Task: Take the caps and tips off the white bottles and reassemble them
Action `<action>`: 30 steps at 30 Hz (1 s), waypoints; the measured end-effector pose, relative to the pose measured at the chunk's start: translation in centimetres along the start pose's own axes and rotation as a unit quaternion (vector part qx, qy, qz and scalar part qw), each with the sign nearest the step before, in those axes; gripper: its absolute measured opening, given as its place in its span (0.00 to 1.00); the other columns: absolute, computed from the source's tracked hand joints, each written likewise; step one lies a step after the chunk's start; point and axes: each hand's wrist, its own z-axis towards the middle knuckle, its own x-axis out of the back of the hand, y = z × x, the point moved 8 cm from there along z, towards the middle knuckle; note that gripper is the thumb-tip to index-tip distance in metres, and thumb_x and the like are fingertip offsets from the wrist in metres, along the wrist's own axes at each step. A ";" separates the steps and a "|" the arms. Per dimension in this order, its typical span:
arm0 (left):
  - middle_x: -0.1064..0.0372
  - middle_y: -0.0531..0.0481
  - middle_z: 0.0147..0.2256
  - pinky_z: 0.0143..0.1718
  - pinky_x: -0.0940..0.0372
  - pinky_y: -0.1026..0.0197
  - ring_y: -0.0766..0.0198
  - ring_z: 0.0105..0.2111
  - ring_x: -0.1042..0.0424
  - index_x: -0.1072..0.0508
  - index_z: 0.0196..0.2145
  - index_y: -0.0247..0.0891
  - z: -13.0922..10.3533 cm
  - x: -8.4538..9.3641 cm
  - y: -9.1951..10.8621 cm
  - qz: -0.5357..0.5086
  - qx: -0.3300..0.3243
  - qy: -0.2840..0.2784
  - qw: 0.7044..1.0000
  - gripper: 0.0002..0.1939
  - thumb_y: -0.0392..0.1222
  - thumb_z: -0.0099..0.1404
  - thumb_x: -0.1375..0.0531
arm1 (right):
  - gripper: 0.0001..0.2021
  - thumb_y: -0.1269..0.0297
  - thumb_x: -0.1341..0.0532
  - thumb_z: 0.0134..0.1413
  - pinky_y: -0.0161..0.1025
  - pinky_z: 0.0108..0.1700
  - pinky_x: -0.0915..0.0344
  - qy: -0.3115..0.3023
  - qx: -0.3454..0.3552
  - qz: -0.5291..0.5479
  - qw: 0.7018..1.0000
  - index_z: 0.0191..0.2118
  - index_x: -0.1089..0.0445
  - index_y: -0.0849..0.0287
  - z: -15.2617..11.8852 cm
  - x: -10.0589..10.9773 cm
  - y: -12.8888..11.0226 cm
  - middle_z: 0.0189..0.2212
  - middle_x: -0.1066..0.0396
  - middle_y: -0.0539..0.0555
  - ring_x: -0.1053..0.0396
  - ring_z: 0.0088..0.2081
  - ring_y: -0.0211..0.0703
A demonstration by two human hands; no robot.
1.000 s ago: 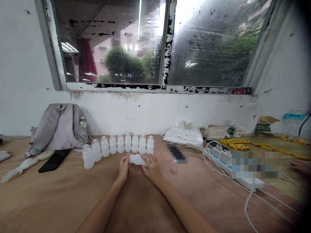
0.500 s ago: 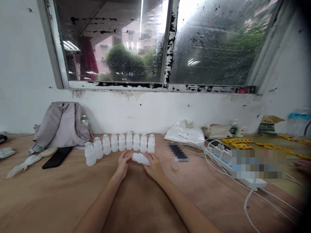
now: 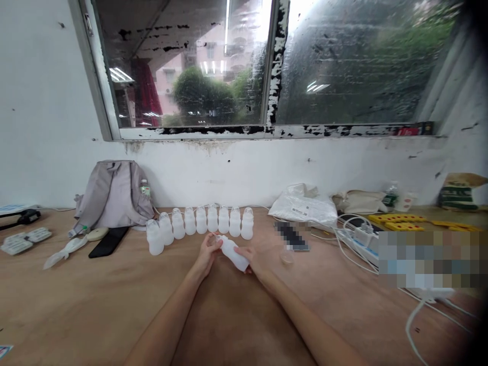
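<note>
A white bottle (image 3: 234, 253) lies tilted between my hands, its narrow neck to the upper left and its base to the lower right. My right hand (image 3: 249, 260) is wrapped round the base end. At the neck, my left hand (image 3: 209, 250) has its fingers closed on what looks like a clear cap (image 3: 215, 238), partly hidden by the fingers. Behind my hands, several similar white bottles with clear caps (image 3: 201, 220) stand upright in a curved row. To the right, a small clear round piece (image 3: 286, 257) rests on the brown table (image 3: 244, 325).
At the left are a grey backpack (image 3: 110, 198), a black phone (image 3: 109, 242) and white packs (image 3: 26, 240). On the right lie a white plastic bag (image 3: 303, 204), a blurred-out phone (image 3: 292, 236), cables, a power strip (image 3: 360, 245) and yellow parts (image 3: 396, 222).
The bottle has turned from nearly level to a steeper slant, its base now lower right. My left hand has shifted to the cap end. The whole view has moved slightly, with things appearing further right.
</note>
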 end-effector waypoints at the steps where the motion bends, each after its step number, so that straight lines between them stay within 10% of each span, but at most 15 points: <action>1: 0.30 0.50 0.32 0.34 0.37 0.63 0.65 0.30 0.31 0.35 0.39 0.37 -0.1 -0.5 0.3 -0.014 -0.002 -0.015 1.000 0.22 0.40 0.45 0.34 | 0.22 0.47 0.49 0.48 0.31 0.13 0.50 -0.062 -0.068 0.079 0.993 0.29 0.30 0.63 -0.2 -1.0 0.7 0.18 0.32 0.54 0.39 0.16 0.37; 3: 0.30 0.49 0.34 0.36 0.38 0.63 0.65 0.32 0.31 0.36 0.40 0.38 -0.3 -1.3 0.6 -0.055 0.000 -0.040 0.998 0.23 0.38 0.46 0.34 | 0.25 0.46 0.53 0.50 0.30 0.12 0.54 -0.169 -0.149 0.189 0.956 0.35 0.32 0.64 -0.9 -2.9 1.0 0.21 0.32 0.55 0.39 0.17 0.36; 5: 0.31 0.49 0.38 0.38 0.39 0.64 0.65 0.35 0.31 0.35 0.41 0.38 -0.3 -1.5 0.5 -0.099 0.010 -0.048 0.994 0.22 0.38 0.47 0.35 | 0.24 0.46 0.52 0.50 0.30 0.14 0.52 -0.148 -0.144 0.197 0.958 0.36 0.34 0.64 -1.0 -2.9 0.7 0.21 0.33 0.55 0.39 0.18 0.37; 8: 0.30 0.48 0.36 0.37 0.38 0.63 0.63 0.35 0.31 0.33 0.38 0.37 -0.2 -1.2 -1.0 -0.130 0.073 -0.016 0.989 0.18 0.47 0.51 0.37 | 0.20 0.48 0.44 0.44 0.35 0.23 0.41 -0.024 -0.020 0.010 0.999 0.35 0.35 0.61 -0.8 -1.7 -0.6 0.27 0.32 0.55 0.35 0.28 0.43; 14: 0.29 0.48 0.28 0.35 0.36 0.61 0.64 0.29 0.30 0.31 0.30 0.33 -0.7 -0.3 -2.8 -0.123 0.096 0.103 0.982 0.15 0.49 0.51 0.39 | 0.19 0.58 0.41 0.44 0.41 0.38 0.40 0.038 0.155 -0.307 0.938 0.43 0.38 0.59 -2.6 -3.3 -3.0 0.39 0.32 0.58 0.35 0.39 0.49; 22: 0.29 0.48 0.23 0.32 0.37 0.62 0.64 0.25 0.31 0.31 0.19 0.32 -0.9 0.6 -3.4 -0.129 0.090 0.143 0.977 0.05 0.38 0.45 0.42 | 0.14 0.57 0.39 0.42 0.34 0.31 0.43 -0.035 0.060 -0.155 0.986 0.34 0.36 0.59 -2.2 -3.7 -2.3 0.30 0.31 0.51 0.34 0.31 0.41; 30: 0.29 0.46 0.32 0.37 0.37 0.61 0.60 0.32 0.30 0.30 0.35 0.33 -1.1 -2.8 -2.8 -0.120 0.087 -0.013 0.989 0.18 0.51 0.53 0.40 | 0.17 0.52 0.58 0.57 0.38 0.31 0.41 0.081 0.056 -0.054 0.994 0.34 0.39 0.56 -1.1 -2.4 -0.7 0.27 0.34 0.52 0.35 0.30 0.42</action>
